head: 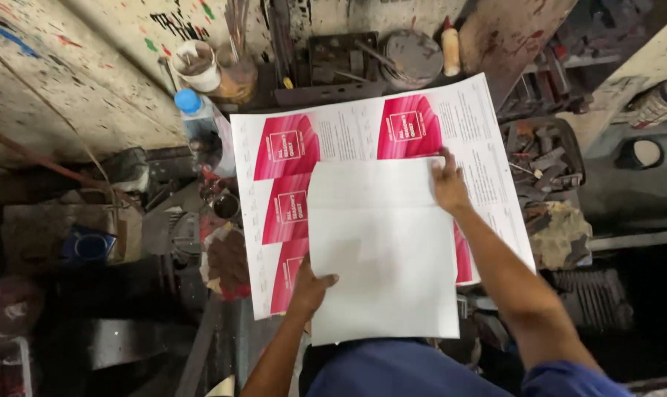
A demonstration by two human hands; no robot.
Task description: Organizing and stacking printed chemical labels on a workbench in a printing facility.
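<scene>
We are holding a blank white sheet [381, 250] over a big printed sheet with pink patches [348, 140]. Our left hand [310, 288] is gripping its left edge, thumb on top. Our right hand [448, 182] is pressing flat and open on its top right corner.

Blank sheet [381, 250] lies on printed sheet [363, 132]; bottle [197, 117] left.
</scene>
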